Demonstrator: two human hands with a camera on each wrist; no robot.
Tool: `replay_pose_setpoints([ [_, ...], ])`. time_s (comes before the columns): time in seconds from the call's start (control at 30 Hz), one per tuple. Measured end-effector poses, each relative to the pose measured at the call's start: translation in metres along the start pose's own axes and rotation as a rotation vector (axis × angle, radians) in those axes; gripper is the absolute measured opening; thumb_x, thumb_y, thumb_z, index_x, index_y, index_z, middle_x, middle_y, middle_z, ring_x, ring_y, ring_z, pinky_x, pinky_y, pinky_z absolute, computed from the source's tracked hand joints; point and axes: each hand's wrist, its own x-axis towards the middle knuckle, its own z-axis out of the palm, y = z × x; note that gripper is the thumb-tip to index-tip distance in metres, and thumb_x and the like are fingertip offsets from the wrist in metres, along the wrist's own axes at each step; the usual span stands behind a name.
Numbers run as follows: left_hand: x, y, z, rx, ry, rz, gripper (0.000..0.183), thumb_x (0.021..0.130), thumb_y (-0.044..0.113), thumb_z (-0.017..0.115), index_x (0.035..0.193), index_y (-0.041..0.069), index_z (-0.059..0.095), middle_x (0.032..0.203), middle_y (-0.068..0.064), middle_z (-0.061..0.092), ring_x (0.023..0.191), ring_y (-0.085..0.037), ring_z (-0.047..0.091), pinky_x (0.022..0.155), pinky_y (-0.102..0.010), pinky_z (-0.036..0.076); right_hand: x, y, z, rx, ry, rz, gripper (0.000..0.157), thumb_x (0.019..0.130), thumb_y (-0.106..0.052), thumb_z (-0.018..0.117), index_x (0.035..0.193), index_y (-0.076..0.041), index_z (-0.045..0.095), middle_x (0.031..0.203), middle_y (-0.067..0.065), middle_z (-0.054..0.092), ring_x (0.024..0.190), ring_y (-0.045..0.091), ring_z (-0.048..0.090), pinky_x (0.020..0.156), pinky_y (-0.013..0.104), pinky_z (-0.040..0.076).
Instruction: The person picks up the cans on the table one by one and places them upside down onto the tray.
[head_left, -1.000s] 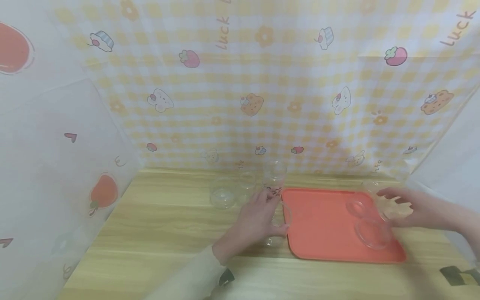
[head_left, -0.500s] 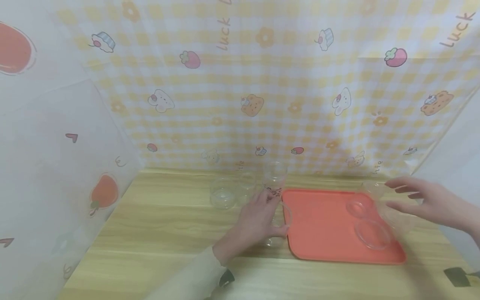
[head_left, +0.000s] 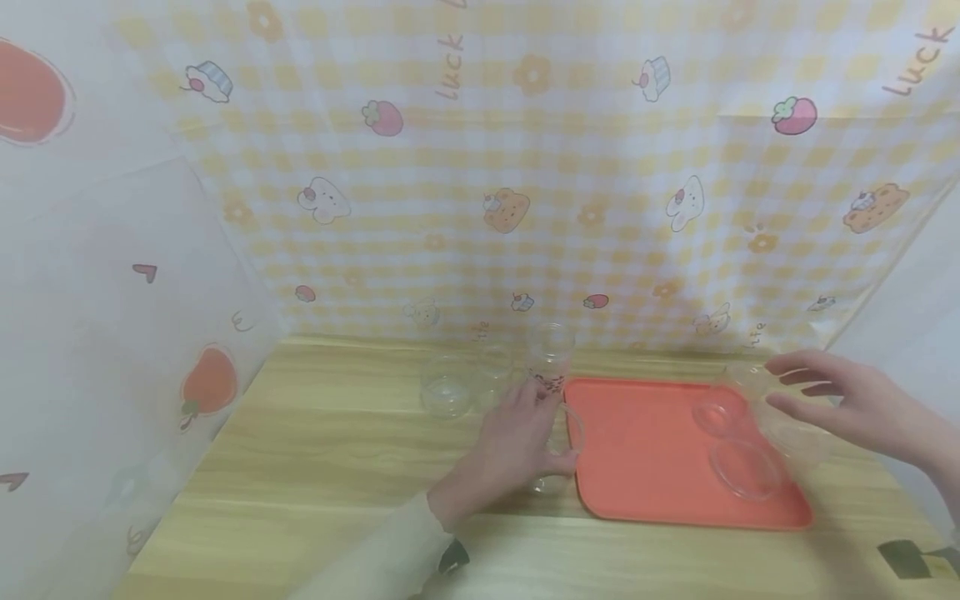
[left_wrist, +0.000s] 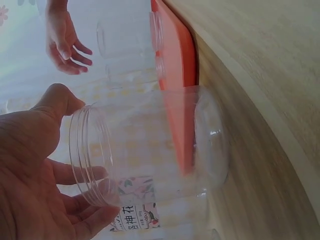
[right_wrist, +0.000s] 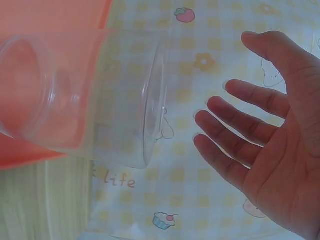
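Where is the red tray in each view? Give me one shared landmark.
Head: the red tray lies right of centre, lower half.
Left wrist: red tray upper middle, its lower part seen through a clear jar.
Right wrist: red tray upper left, cut off, partly behind a clear container.
Shared landmark: the right hand, at far right, upper left and right, respectively.

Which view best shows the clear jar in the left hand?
Left wrist: the clear jar appears close, rim to base. In the head view, the left hand covers much of it; the right wrist view shows a different jar.
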Motion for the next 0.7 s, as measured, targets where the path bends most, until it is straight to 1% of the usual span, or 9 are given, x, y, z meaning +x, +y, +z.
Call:
replay_pose_setpoints([
  [0.03,0.0,0.0,0.0,0.001,0.0,0.002,0.075,0.081,0.053,0.078,0.141,0.013,0.058,0.125,-0.008,0.053,0.107,-0.022,0.054,0.068,-0.027,0.054,0.0,0.001,0.001,0.004,0.0,-0.003,0.041,0.086,-0.01,0.083,0.124,-0.01,0.066,0.119,-0.002,0.065,0.101,-0.011,0.053,0.08,0.004,0.044],
  [0.1,-0.001,0.0,-0.002,-0.004,0.0,0.008,0.074,0.081,0.053,0.078,0.141,0.014,0.058,0.125,-0.008,0.053,0.107,-0.022,0.054,0.069,-0.027,0.054,-0.001,0.001,0.002,0.011,0.003,-0.012,0.041,0.086,-0.01,0.083,0.123,-0.01,0.066,0.118,-0.006,0.065,0.101,-0.01,0.054,0.081,0.004,0.044],
  [0.23,-0.002,-0.001,-0.003,-0.029,0.004,0.022,0.072,0.081,0.051,0.078,0.141,0.015,0.059,0.124,-0.006,0.054,0.107,-0.02,0.053,0.069,-0.026,0.052,-0.001,0.001,0.002,0.023,0.003,-0.019,0.041,0.086,-0.009,0.083,0.124,-0.01,0.066,0.118,-0.007,0.065,0.101,-0.009,0.055,0.082,0.004,0.044],
  [0.27,-0.002,-0.001,-0.004,-0.03,0.007,0.028,0.072,0.081,0.051,0.079,0.14,0.015,0.059,0.123,-0.006,0.054,0.106,-0.02,0.053,0.069,-0.026,0.052,-0.002,0.001,0.003,0.025,0.004,-0.023,0.041,0.086,-0.008,0.083,0.123,-0.01,0.066,0.117,-0.004,0.065,0.101,-0.009,0.056,0.082,0.004,0.044],
  [0.4,-0.002,-0.002,-0.007,-0.044,0.006,0.046,0.07,0.079,0.05,0.081,0.136,0.014,0.062,0.123,-0.005,0.054,0.106,-0.019,0.053,0.073,-0.027,0.053,-0.002,0.0,0.003,0.027,0.006,-0.028,0.04,0.086,-0.008,0.082,0.123,-0.011,0.066,0.117,-0.006,0.066,0.101,-0.008,0.057,0.081,0.004,0.044],
  [0.5,-0.002,-0.003,-0.01,-0.063,0.0,0.053,0.074,0.077,0.051,0.083,0.138,0.015,0.061,0.125,-0.005,0.056,0.11,-0.02,0.053,0.078,-0.03,0.054,-0.003,0.0,0.003,0.025,0.009,-0.03,0.04,0.086,-0.008,0.082,0.123,-0.01,0.066,0.116,-0.01,0.065,0.1,-0.008,0.057,0.081,0.004,0.045],
  [0.57,-0.002,-0.004,-0.012,-0.075,-0.008,0.05,0.081,0.076,0.053,0.084,0.142,0.015,0.059,0.128,-0.005,0.056,0.114,-0.02,0.053,0.082,-0.032,0.054,-0.004,0.0,0.003,0.029,0.009,-0.028,0.04,0.086,-0.008,0.082,0.122,-0.01,0.066,0.116,-0.012,0.065,0.1,-0.008,0.057,0.081,0.004,0.045],
  [0.63,-0.002,-0.004,-0.013,-0.079,-0.013,0.047,0.086,0.074,0.054,0.085,0.145,0.014,0.057,0.131,-0.006,0.056,0.116,-0.021,0.053,0.085,-0.033,0.054,-0.004,0.0,0.003,0.04,0.009,-0.025,0.04,0.086,-0.007,0.082,0.122,-0.01,0.066,0.116,-0.012,0.065,0.1,-0.007,0.058,0.081,0.005,0.045],
  [0.7,-0.003,-0.005,-0.014,-0.09,-0.019,0.041,0.089,0.072,0.055,0.087,0.145,0.013,0.057,0.133,-0.005,0.055,0.117,-0.02,0.052,0.086,-0.032,0.054,-0.005,0.0,0.002,0.053,0.007,-0.015,0.04,0.086,-0.007,0.082,0.123,-0.009,0.066,0.116,-0.01,0.066,0.1,-0.007,0.058,0.08,0.005,0.045],
])
